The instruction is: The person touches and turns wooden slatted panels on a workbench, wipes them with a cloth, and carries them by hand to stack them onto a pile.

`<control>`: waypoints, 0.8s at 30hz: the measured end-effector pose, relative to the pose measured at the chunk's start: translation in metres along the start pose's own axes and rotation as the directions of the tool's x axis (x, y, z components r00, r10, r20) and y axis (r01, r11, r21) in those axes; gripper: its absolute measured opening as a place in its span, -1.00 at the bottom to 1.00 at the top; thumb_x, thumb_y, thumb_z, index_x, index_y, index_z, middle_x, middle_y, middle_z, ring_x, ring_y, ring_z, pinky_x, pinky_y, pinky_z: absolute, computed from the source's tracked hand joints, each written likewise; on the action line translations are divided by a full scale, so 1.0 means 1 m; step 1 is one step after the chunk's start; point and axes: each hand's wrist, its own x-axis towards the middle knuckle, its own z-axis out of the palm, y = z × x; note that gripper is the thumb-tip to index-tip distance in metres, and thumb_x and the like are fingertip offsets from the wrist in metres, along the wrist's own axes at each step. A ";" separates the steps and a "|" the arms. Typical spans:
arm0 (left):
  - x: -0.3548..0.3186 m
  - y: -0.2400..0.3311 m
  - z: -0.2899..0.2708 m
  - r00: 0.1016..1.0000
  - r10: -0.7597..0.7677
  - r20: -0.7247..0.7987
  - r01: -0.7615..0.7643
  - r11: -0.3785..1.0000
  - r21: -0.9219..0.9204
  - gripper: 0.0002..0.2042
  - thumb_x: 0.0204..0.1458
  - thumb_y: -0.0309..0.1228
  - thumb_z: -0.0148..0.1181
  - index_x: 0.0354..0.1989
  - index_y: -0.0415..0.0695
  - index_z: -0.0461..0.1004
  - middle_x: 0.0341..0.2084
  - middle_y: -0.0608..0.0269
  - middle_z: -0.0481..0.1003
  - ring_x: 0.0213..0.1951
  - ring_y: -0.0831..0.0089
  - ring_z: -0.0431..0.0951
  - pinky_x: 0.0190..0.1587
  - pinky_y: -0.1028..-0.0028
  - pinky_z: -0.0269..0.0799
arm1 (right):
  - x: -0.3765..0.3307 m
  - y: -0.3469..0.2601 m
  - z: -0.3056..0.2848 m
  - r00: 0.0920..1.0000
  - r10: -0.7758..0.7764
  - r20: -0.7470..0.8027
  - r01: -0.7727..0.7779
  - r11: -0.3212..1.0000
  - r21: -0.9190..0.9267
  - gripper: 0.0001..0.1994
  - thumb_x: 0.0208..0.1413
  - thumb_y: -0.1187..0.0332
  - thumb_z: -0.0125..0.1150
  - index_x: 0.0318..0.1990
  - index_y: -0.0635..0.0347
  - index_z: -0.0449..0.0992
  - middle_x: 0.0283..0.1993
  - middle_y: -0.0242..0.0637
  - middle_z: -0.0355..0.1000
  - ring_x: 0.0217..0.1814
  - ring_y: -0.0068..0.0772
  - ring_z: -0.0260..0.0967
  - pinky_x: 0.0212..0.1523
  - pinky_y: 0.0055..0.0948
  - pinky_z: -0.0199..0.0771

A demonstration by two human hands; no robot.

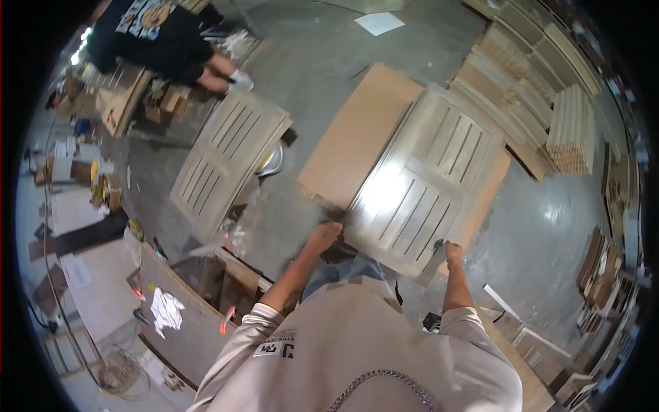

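Observation:
In front of me a pale slatted wooden panel (419,199) lies with long dark slots running along it and a bright glare on its left half. My left hand (325,237) is closed at its near left corner, the fingers partly out of sight at the edge. Around the near right edge my right hand (454,253) is curled, beside a small dark spot on the wood. Beneath the panel, brown cardboard sheets (360,137) stick out to the left and right.
Another slatted panel (230,158) stands to the left, with a bucket (272,159) beside it. Stacked boards (508,89) fill the far right. A person in dark clothes (154,34) bends at the far left. A workbench (180,309) with a crumpled white cloth (167,310) is nearby.

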 end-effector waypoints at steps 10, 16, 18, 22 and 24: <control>-0.167 -0.204 -0.079 0.747 -0.359 -0.559 0.113 0.898 -0.426 -0.61 0.15 -0.12 0.05 -0.28 -0.27 0.54 -0.56 0.24 0.53 -0.50 0.49 0.52 -0.41 0.46 0.41 | -0.066 -0.094 0.185 0.569 -0.590 0.573 0.819 0.468 -0.331 -0.70 -0.04 0.29 0.06 -0.27 0.32 0.57 -0.44 -0.03 0.49 -0.38 -0.28 0.49 -0.39 -0.28 0.45; -0.252 -0.345 -0.026 0.526 -0.496 -0.691 0.254 0.867 -0.429 -0.57 0.16 -0.11 -0.07 -0.38 -0.28 0.52 -0.53 0.04 0.53 -0.44 0.22 0.55 -0.33 0.29 0.42 | -0.257 -0.256 0.275 0.364 -0.239 0.900 0.625 0.779 -0.046 -0.68 0.10 0.25 0.09 -0.07 0.26 0.47 -0.34 -0.26 0.52 -0.39 -0.42 0.50 -0.48 -0.44 0.46; -0.238 -0.312 -0.014 0.679 -0.258 -0.687 0.405 0.913 0.058 -0.68 0.15 -0.23 -0.03 -0.46 -0.21 0.51 -0.46 -0.09 0.51 -0.34 -0.01 0.51 -0.26 0.10 0.39 | -0.254 -0.287 0.299 0.418 -0.279 0.865 0.664 0.743 -0.082 -0.68 0.11 0.25 0.08 -0.06 0.26 0.46 -0.35 -0.26 0.53 -0.41 -0.39 0.51 -0.51 -0.44 0.46; -0.249 -0.366 0.025 0.667 -0.102 -0.738 0.517 0.777 0.359 -0.85 0.09 -0.45 -0.02 -0.28 -0.15 0.50 -0.26 0.06 0.52 -0.22 0.17 0.51 -0.20 0.20 0.41 | -0.271 -0.366 0.367 0.326 -0.242 0.914 0.799 0.588 -0.130 -0.69 0.05 0.22 0.11 -0.18 0.28 0.52 -0.44 -0.20 0.52 -0.40 -0.39 0.51 -0.49 -0.40 0.47; -0.244 -0.375 0.011 0.740 -0.155 -0.654 0.363 0.911 0.194 -0.73 0.14 -0.26 -0.06 -0.19 -0.18 0.49 -0.21 0.09 0.53 -0.17 0.14 0.50 -0.11 0.19 0.39 | -0.251 -0.407 0.404 0.348 -0.302 0.888 0.906 0.352 -0.236 -0.65 0.01 0.17 0.10 -0.29 0.34 0.55 -0.46 -0.02 0.50 -0.27 -0.21 0.53 -0.31 -0.32 0.52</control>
